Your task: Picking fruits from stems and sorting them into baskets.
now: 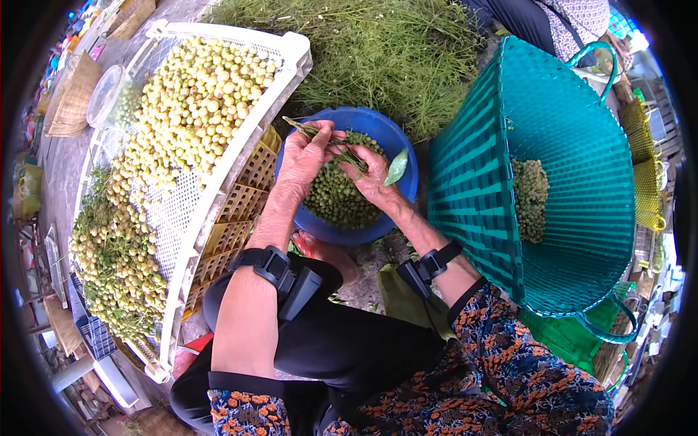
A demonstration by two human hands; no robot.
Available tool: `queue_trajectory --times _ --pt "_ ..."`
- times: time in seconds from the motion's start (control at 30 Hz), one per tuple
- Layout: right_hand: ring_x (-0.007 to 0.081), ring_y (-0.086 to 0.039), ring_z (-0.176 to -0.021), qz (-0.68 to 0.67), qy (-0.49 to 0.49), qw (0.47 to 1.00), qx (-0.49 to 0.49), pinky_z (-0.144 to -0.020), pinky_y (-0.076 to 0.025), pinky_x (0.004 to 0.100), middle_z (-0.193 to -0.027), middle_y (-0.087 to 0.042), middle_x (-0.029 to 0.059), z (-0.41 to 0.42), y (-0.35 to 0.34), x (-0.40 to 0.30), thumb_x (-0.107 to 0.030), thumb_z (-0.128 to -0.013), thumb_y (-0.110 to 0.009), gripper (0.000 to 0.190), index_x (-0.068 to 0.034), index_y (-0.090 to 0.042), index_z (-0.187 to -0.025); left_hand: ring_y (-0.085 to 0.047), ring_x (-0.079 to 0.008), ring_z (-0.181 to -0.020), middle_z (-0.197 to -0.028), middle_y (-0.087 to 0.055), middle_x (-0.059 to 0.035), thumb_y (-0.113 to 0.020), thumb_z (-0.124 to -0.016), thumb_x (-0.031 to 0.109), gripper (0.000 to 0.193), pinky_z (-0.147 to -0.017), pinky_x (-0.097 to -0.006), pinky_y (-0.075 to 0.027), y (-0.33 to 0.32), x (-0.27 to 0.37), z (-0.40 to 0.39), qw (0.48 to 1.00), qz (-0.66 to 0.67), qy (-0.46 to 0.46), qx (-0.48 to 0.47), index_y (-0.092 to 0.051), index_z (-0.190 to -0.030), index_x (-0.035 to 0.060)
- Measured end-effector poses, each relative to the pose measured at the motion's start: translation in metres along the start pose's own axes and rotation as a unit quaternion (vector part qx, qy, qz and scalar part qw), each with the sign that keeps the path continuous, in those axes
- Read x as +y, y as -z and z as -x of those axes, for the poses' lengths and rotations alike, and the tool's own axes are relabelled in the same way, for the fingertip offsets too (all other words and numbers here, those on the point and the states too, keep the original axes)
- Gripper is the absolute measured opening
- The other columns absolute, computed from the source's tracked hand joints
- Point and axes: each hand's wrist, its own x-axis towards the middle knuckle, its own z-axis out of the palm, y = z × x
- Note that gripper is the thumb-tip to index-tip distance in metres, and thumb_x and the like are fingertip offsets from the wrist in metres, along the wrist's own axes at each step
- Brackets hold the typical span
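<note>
Over a blue plastic basin [284,163], my left hand [306,158] pinches a bunch of thin green-brown stems [299,126] between thumb and fingers. My right hand [376,177] grips the lower end of the same stems, close beside the left. A green leaf [396,167] sticks out by the right thumb side. Small round green fruits [341,199] fill much of the basin below both hands. Whether fruits still hang on the held stems is hidden by my fingers.
Left, a white mesh tray [177,191] of yellowish fruits [202,92] rests above a yellow plastic crate [234,204]. Right, a tall teal woven basket [469,163] holds pale fruits [530,199]. Stripped stems [371,60] are heaped ahead; another person's leg [512,22] is beyond.
</note>
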Motion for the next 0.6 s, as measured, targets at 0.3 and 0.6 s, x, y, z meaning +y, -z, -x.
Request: queue_trajectory --times 0.3,0.6 --pt "0.0246 -0.054 -0.081 0.151 0.061 0.978 0.130 -0.068 -0.043 0.0329 -0.083 -0.055 0.0117 0.008 0.005 -0.001 0.004 -0.067 -0.054 0.022 -0.002 -0.058 -0.088 -0.057 -0.0105 -0.065 -0.082 -0.061 -0.0069 -0.048 -0.086 0.019 0.019 -0.060 -0.0214 -0.046 0.008 -0.019 -0.010 0.987 -0.102 -0.115 0.049 -0.051 -0.091 0.0007" --pt "0.0344 -0.057 -0.076 0.450 -0.240 0.855 -0.099 -0.065 -0.047 0.0406 -0.087 -0.058 0.0167 0.014 0.013 0.065 -0.007 -0.067 -0.057 0.017 -0.003 -0.057 -0.084 -0.057 -0.0112 -0.060 -0.072 -0.061 -0.0080 -0.048 -0.086 0.015 0.017 -0.055 -0.0222 -0.046 0.005 -0.016 -0.014 0.976 -0.063 -0.178 0.109 -0.053 -0.087 -0.0008"
